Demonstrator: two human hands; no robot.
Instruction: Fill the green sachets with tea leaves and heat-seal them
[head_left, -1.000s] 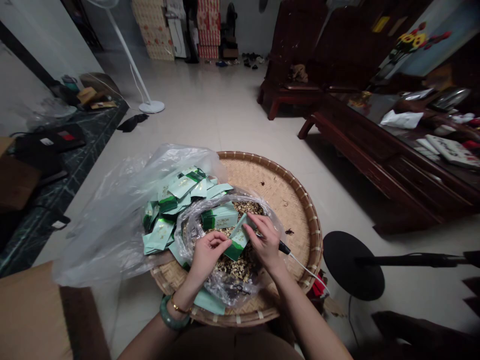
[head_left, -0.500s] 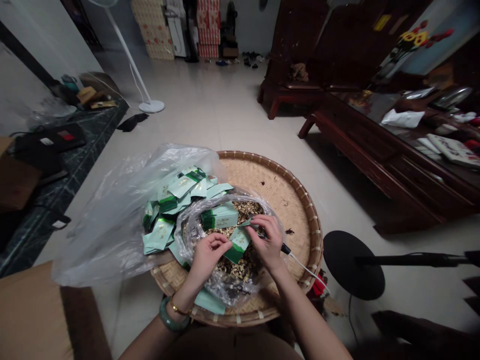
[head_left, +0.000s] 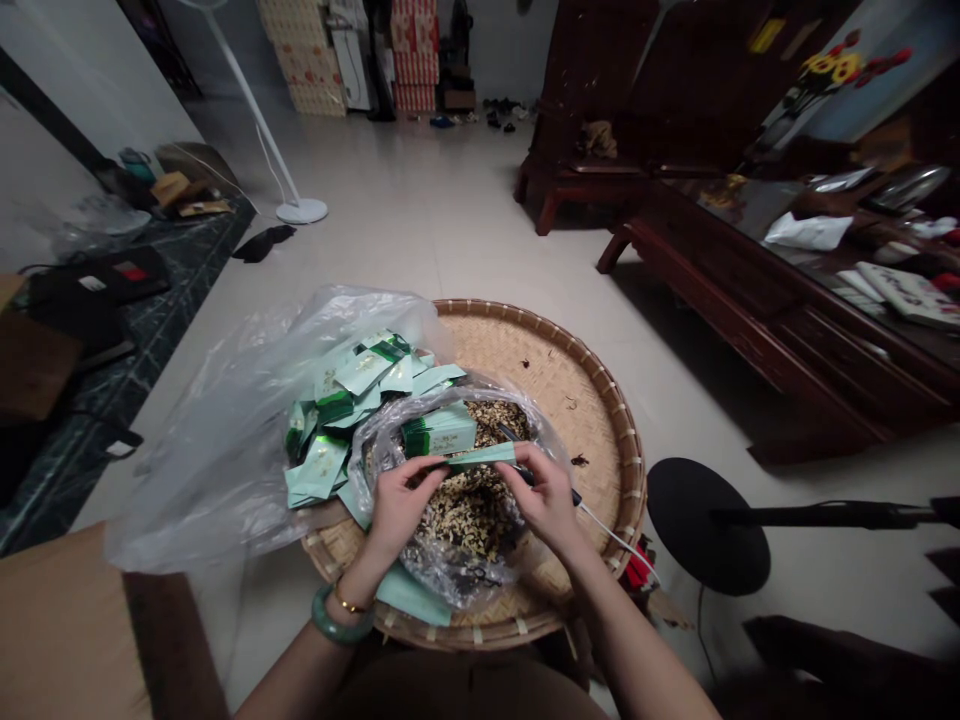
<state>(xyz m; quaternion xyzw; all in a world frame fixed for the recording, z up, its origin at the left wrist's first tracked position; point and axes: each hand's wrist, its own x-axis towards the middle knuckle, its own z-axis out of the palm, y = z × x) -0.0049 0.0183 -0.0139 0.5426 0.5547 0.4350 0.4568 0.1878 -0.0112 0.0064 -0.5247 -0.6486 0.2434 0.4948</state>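
My left hand (head_left: 405,500) and my right hand (head_left: 538,490) pinch opposite ends of a pale green packet (head_left: 481,455), seen nearly edge-on. Below it lies a clear plastic bag (head_left: 444,585), rolled open, full of dried, chopped pale and dark pieces (head_left: 472,520). On the far side of that bag rests a neat stack of green packets (head_left: 442,430). A dark-handled tool with a white cable lies partly behind my right hand. To the left, a heap of filled-looking green packets (head_left: 360,375) sits on a large clear plastic sheet bag (head_left: 247,440).
Everything rests on a round woven bamboo tray (head_left: 577,370) with a raised rim. A black round stand base (head_left: 709,525) is at the right, a cardboard box (head_left: 67,620) at the lower left. A dark wooden table (head_left: 750,310) stands further right, a white floor lamp (head_left: 302,210) further back.
The packet has been raised and tilted from face-up to nearly edge-on. My right hand has moved slightly down, and my left hand has shifted left and up to the packet's end.
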